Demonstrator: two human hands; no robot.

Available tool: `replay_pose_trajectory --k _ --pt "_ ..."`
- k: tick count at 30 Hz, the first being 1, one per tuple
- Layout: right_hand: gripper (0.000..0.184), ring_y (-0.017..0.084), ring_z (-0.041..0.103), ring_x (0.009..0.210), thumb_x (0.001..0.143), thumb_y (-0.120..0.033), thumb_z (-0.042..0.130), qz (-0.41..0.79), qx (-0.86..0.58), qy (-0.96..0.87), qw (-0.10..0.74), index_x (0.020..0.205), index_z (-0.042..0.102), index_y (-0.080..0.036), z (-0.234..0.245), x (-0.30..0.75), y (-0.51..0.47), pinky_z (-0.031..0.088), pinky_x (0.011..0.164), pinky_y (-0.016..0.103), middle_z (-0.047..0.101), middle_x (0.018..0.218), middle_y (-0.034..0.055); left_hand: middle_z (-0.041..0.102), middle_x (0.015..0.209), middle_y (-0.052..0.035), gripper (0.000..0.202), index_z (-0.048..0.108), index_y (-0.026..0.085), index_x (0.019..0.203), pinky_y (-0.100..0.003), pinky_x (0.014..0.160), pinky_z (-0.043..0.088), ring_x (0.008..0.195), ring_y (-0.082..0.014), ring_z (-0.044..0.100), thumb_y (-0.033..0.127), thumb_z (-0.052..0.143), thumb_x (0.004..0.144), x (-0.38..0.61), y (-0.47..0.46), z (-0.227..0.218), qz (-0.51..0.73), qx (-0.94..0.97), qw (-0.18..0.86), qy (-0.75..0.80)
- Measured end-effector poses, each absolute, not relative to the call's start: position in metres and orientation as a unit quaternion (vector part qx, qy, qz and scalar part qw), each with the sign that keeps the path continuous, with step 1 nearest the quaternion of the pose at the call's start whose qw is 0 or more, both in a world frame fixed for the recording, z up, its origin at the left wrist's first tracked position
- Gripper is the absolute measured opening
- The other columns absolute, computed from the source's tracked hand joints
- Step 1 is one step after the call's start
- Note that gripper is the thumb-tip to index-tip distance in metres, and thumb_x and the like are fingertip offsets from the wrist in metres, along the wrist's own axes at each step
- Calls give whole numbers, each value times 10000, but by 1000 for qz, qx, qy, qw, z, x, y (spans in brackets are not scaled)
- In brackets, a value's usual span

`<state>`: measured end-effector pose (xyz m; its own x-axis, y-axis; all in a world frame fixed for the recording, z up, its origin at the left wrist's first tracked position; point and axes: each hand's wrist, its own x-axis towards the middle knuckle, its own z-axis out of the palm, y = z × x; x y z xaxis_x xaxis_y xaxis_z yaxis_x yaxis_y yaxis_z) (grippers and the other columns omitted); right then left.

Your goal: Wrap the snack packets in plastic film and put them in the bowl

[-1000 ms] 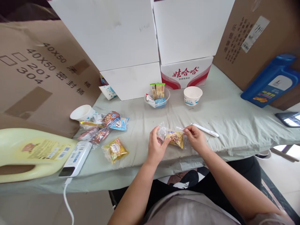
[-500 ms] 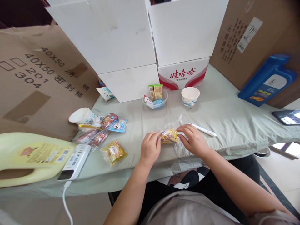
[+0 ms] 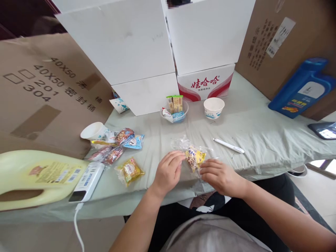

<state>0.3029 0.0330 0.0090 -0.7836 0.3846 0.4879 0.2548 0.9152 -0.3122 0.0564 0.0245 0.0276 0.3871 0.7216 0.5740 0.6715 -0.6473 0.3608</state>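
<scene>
A yellow snack packet (image 3: 195,158) with a brown-and-white printed pattern lies tilted between my hands, over a crumpled clear plastic bag (image 3: 181,142). The bag spreads out beyond it on both sides. My left hand (image 3: 169,171) is at the packet's left edge, fingers bent and their tips against it, thumb tucked lower. From the lower right, my right hand (image 3: 220,176) has its fingers together over the packet's edge; its thumb is hidden. Off to the right lies a white pen-like tool (image 3: 228,145). Another yellow wrapped snack (image 3: 130,170) rests left of my left hand.
A clear bowl of snacks (image 3: 186,115) and a paper cup (image 3: 214,108) stand behind. At left are a tipped paper cup (image 3: 93,131), several wrapped snacks, a white power bank (image 3: 88,182) and a yellow jug (image 3: 52,171). Boxes border the table; a blue bottle (image 3: 299,91) stands right.
The snack packet has turned from lying level to a tilt. My right hand has moved down toward me, and more of the clear bag shows around the packet. The view has shifted slightly.
</scene>
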Motion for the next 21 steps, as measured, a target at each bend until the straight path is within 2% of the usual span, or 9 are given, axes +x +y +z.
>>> replay_pose_trajectory --k 3,6,7,9,12,14,16,19,21 --pt "173 207 587 1033 913 -121 451 143 -151 -954 215 950 612 -169 2 291 24 457 923 373 682 1007 85 686 1103 -64 322 610 195 1134 -392 972 509 1089 -192 606 93 395 918 78 38 25 302 873 89 372" --pt "123 196 593 912 887 -151 494 155 -156 -962 163 927 610 -165 -6 284 17 477 799 334 671 1037 99 673 1148 -74 221 653 191 1083 -433 948 511 1086 -243 587 235 509 922 92 51 20 198 884 82 416" --pt "115 191 591 891 878 -155 507 161 -152 -964 148 923 612 -167 -8 284 15 475 778 325 670 1046 96 651 1197 -86 242 656 188 1095 -455 938 510 1094 -269 572 299 557 904 94 54 18 167 875 70 450" --pt "99 185 589 868 862 -156 527 175 -143 -967 119 901 617 -172 -11 286 12 471 755 308 672 1026 86 589 1296 -124 406 629 179 1179 -498 937 495 1127 -319 536 426 619 857 90 56 14 118 845 49 519" --pt "97 175 591 817 885 -191 526 195 -178 -960 96 866 619 -174 -9 292 11 468 726 291 668 921 69 539 1346 -160 610 541 153 1307 -525 997 443 1209 -351 473 542 595 841 77 56 3 100 815 47 568" --pt "156 173 583 779 925 -260 501 202 -218 -947 122 876 623 -176 -1 293 14 468 713 296 657 860 60 529 1352 -158 620 508 140 1334 -517 1044 404 1250 -340 441 552 543 871 69 54 -8 122 813 54 567" --pt "220 184 576 795 958 -309 459 195 -256 -928 187 918 629 -175 8 288 21 473 742 320 653 855 65 522 1355 -158 580 505 136 1327 -521 1062 382 1267 -332 426 535 488 907 65 51 -21 160 807 48 566" --pt "274 231 565 996 951 -353 489 172 -316 -894 267 1087 616 -152 11 272 38 461 891 389 652 1052 116 553 1302 -160 457 552 147 1249 -531 1051 387 1254 -319 442 468 419 952 68 46 -36 230 785 27 575" --pt "499 290 508 1158 873 -458 606 160 -354 -884 259 1238 557 -122 2 262 51 422 982 454 595 1228 166 581 1250 -147 372 573 160 1190 -518 1044 405 1228 -298 472 409 419 960 68 42 -39 273 778 25 566"
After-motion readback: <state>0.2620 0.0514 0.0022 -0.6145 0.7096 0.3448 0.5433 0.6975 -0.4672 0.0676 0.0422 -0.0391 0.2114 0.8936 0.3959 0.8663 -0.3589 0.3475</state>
